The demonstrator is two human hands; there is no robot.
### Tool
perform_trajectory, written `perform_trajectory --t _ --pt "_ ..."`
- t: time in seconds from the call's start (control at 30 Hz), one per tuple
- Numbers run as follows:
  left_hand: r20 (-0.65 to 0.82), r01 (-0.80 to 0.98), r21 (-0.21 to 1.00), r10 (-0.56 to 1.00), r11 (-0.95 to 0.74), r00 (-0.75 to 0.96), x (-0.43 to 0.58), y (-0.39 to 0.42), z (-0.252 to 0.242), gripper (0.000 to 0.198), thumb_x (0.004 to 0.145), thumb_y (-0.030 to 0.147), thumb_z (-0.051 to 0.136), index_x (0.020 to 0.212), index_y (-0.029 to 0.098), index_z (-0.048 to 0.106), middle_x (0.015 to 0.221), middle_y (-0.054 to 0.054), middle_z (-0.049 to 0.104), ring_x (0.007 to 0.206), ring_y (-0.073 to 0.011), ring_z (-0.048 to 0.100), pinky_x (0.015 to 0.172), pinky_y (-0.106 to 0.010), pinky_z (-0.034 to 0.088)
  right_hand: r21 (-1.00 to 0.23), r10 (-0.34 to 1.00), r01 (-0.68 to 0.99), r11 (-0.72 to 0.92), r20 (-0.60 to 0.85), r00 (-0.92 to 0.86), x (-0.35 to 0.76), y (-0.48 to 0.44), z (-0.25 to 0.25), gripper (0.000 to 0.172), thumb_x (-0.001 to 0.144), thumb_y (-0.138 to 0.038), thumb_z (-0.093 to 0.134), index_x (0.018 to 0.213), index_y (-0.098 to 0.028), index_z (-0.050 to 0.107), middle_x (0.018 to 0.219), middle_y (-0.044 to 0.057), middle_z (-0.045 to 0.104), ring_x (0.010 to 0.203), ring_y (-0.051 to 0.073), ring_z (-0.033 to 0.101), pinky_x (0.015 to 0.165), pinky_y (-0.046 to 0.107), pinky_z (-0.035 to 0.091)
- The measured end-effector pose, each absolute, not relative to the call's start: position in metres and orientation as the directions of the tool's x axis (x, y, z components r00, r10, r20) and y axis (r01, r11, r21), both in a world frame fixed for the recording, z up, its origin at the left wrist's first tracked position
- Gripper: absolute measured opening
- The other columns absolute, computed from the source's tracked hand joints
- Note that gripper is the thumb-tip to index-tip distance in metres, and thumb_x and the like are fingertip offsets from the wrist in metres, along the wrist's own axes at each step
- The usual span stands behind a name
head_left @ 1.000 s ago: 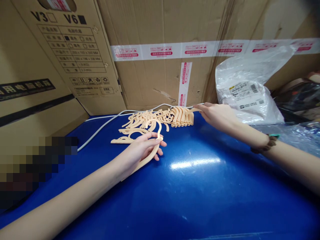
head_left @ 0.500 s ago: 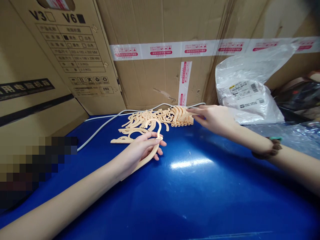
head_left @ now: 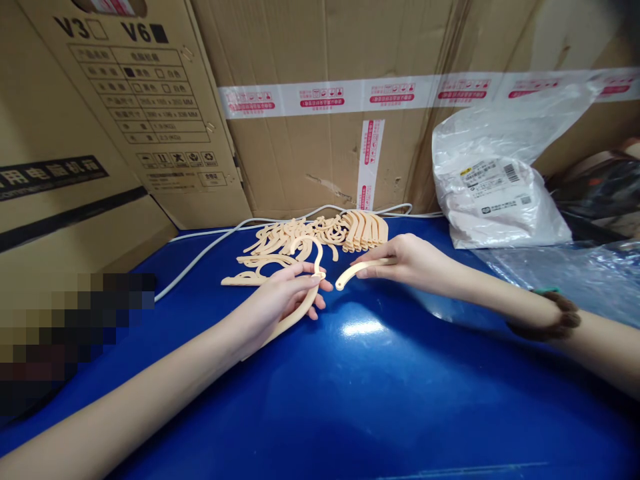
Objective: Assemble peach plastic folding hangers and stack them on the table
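My left hand [head_left: 295,290] is closed on a cream hanger piece [head_left: 299,316], a curved arm with a hook standing up at its end. A second curved hanger arm [head_left: 361,267], with a small hole at its tip, is pinched in my right hand [head_left: 407,261]. That tip points at the joint under the hook, a small gap apart from it. Behind both hands lie a heap of loose hooks [head_left: 330,231] and a neat row of curved hanger arms [head_left: 367,231]. Flat cream pieces [head_left: 243,280] rest just beyond my left hand.
Cardboard boxes [head_left: 310,153] wall off the back and left of the blue table [head_left: 380,400]. A white cable [head_left: 200,251] runs behind the heap. On the right stand a white plastic mailer bag [head_left: 500,193] and clear plastic film [head_left: 590,273].
My right hand has come away from the row of arms, toward me and my left hand, bringing one curved arm. My left hand has stayed in place with its piece.
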State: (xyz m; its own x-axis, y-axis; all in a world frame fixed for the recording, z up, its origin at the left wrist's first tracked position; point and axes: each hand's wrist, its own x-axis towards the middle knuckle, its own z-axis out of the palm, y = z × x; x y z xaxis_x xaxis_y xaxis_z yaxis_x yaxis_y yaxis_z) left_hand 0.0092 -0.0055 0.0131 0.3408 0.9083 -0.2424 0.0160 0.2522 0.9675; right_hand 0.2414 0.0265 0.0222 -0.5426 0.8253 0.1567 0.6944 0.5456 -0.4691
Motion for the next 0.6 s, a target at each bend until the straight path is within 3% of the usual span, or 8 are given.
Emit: perform_trajectory --t 0.13,0.27,0.4,0.6 --pt "-0.235 0.01 0.969 0.909 0.247 0.344 0.01 -0.005 0.013 0.002 0.089 0.013 0.05 0.089 0.014 0.052 0.086 -0.004 0.062 0.062 -0.0093 0.057 0.053 -0.018 0.048 -0.625 0.79 0.588 0.513 0.076 -0.608 0.238 0.025 0.02 0.043 0.087 -0.054 0.054 0.094 -0.017 0.075 0.072 -0.001 0.065 0.061 0.012 0.05 0.054 0.023 0.034" --pt "-0.263 0.007 0.961 0.908 0.276 0.325 0.008 -0.004 0.012 0.004 0.09 0.019 0.053 0.092 0.016 0.053 0.072 -0.001 0.06 0.055 -0.0088 0.056 0.048 -0.017 0.047 -0.637 0.761 0.577 0.511 0.024 -0.648 0.234 0.024 0.016 0.051 0.089 -0.056 0.048 0.077 -0.012 0.072 0.056 -0.004 0.047 0.051 0.008 0.034 0.049 0.023 0.024" --pt "-0.282 0.047 0.958 0.898 0.284 0.336 0.005 -0.003 0.011 0.009 0.09 0.025 0.055 0.096 0.018 0.055 0.06 0.0 0.059 0.05 -0.0101 0.056 0.047 -0.017 0.048 -0.578 0.747 0.602 0.552 0.022 -0.664 0.231 0.02 0.015 0.047 0.092 -0.052 0.045 0.077 -0.016 0.071 0.059 -0.003 0.053 0.052 0.008 0.039 0.051 0.023 0.027" --pt "-0.274 0.044 0.96 0.9 0.276 0.339 0.004 -0.003 0.014 0.017 0.09 0.024 0.055 0.102 0.014 0.061 0.057 -0.001 0.06 0.048 -0.0108 0.057 0.044 -0.018 0.051 -0.498 0.736 0.649 0.574 -0.032 -0.676 0.229 0.015 0.017 0.057 0.094 -0.056 0.037 0.064 -0.015 0.063 0.056 -0.003 0.055 0.05 0.008 0.045 0.055 0.023 0.031"
